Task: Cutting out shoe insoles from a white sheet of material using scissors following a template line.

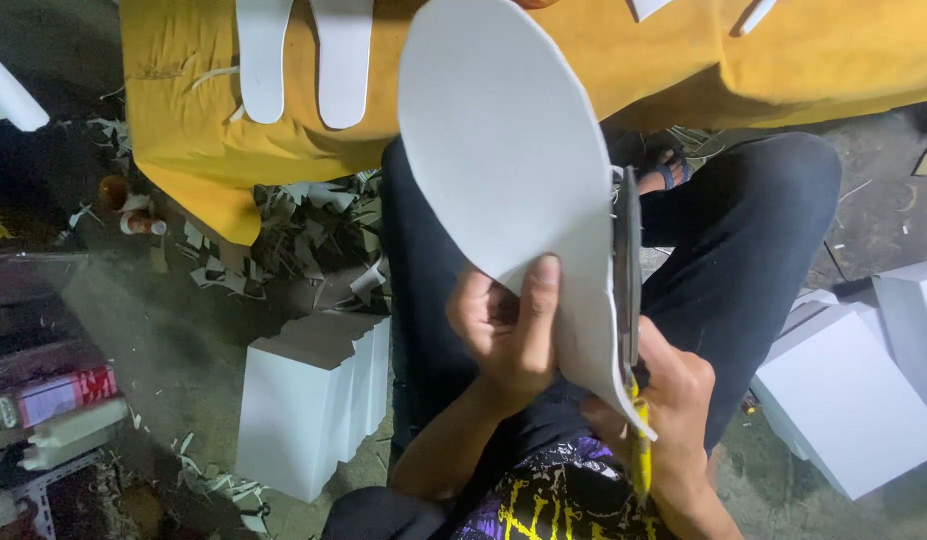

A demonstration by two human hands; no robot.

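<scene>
Nearest the lens: a patterned shirt hem (544,505), purple and yellow, cut off by the bottom edge. Just above it, the left hand (509,335), fingers (540,300) clamped on the lower part of one white sheet (504,160); thumb on the near face, the other fingers behind it and mostly hidden. The sheet is cut to a rounded shoe-sole outline, held up over the lap, its top running out of frame.

Right hand (674,400) sits just right of the sheet's lower edge, fingers closed round the yellow handle of a pair of scissors (631,290). Dark blades stand upright, seen edge-on along the sheet's right edge; cannot tell whether the blades are parted. The grip itself is partly hidden behind the sheet's corner.

Beyond the fingers: a yellow cloth (184,110) with two white sole cut-outs (304,60) side by side, tops cut off. Two more white pieces at the top right, only slivers showing.

Left of the left hand, on the floor (154,340): one stack of white sheets (309,400), count not readable. Scraps (304,235) heaped behind it under the cloth. Right of the right hand: more white sheets (849,390), partly out of frame. One sandalled foot (669,172) shows past the knee.
</scene>
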